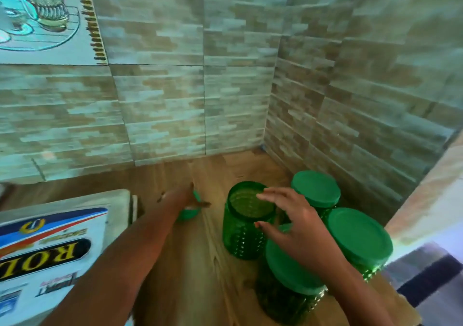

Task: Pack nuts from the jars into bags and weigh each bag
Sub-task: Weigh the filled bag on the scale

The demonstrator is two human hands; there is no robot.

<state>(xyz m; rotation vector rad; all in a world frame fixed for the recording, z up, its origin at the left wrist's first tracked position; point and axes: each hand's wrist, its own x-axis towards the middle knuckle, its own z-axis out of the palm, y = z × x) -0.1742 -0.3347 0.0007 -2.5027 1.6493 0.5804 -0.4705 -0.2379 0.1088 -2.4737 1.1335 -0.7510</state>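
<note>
Several green studded jars stand at the right of a wooden counter (200, 263). One jar (241, 235) has no lid and its mouth shows. My right hand (290, 225) hovers beside it with fingers spread over the rim, touching or nearly touching it. The other three jars carry green lids: one at the back (315, 188), one at the right (358, 235), one at the front (288, 273). My left hand (186, 198) reaches left of the open jar and holds a green lid (190, 213) low over the counter; the hand is blurred.
A white printed box (50, 255) lies at the left edge of the counter. Tiled walls meet in a corner behind the jars. The counter's right edge drops to a floor at the lower right.
</note>
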